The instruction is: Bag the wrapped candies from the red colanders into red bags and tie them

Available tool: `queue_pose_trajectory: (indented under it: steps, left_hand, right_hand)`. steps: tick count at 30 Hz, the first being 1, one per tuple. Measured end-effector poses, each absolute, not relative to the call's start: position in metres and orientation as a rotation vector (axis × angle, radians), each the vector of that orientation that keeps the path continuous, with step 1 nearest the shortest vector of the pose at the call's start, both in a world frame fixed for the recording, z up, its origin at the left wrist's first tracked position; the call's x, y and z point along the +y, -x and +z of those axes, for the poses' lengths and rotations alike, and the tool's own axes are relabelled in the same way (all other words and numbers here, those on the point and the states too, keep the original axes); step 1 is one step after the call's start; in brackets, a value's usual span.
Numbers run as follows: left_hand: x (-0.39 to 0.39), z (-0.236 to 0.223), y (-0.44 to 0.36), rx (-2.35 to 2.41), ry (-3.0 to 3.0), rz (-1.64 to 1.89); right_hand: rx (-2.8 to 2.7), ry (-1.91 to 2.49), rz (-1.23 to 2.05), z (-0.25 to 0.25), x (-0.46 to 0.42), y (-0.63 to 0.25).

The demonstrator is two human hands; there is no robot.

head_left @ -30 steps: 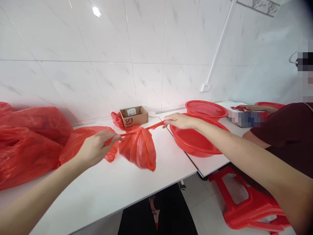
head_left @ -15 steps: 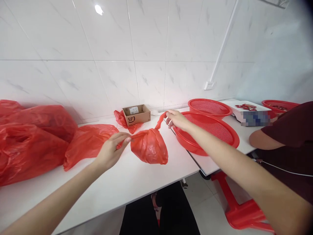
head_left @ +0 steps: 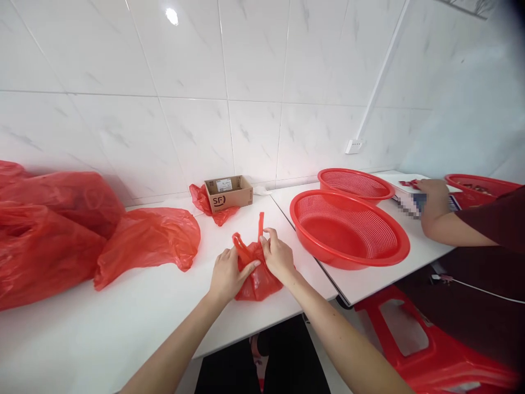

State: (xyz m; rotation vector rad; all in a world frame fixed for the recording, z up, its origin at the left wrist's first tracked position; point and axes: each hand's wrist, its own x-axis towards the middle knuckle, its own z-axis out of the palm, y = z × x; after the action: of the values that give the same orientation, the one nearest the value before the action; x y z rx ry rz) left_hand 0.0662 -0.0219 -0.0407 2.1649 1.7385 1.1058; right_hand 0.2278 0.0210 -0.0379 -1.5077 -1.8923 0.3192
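A small red plastic bag (head_left: 257, 284) with something bulky inside rests on the white table near its front edge. My left hand (head_left: 229, 273) grips the bag's left handle, thumb stretched across the bag's top. On the other side, my right hand (head_left: 277, 254) pinches the right handle, whose end sticks straight up above the fingers. Both handles are gathered close together over the bag. The bag's contents are hidden by the plastic.
A cardboard box (head_left: 229, 196) stands near the wall on a crumpled red bag. Large red bags (head_left: 53, 235) fill the left side. Red sieve baskets (head_left: 348, 261) stand to the right. A co-worker's arm (head_left: 447, 219) reaches over a scale, beside a red stool (head_left: 447, 355).
My hands have come together, and the bag has gone from being held up by stretched handles to sitting lower, nearer me. The co-worker's hand has come onto the scale.
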Motion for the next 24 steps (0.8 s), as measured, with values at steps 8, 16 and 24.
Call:
queue_pose_trajectory:
  steps: [8, 16, 24]
  left_hand:
    - [-0.023, -0.05, -0.043, 1.841, -2.118, 1.086]
    - [-0.041, -0.056, -0.047, 1.827, -2.141, 1.078]
    - [-0.037, -0.083, -0.05, 1.704, -2.167, 0.859]
  right_hand:
    - [-1.783, 1.528, 0.355, -0.048, 0.034, -0.232]
    - [-1.814, 1.337, 0.33, -0.061, -0.002, -0.228]
    - [-2.035, 1.386, 0.277, -0.1, -0.029, -0.231]
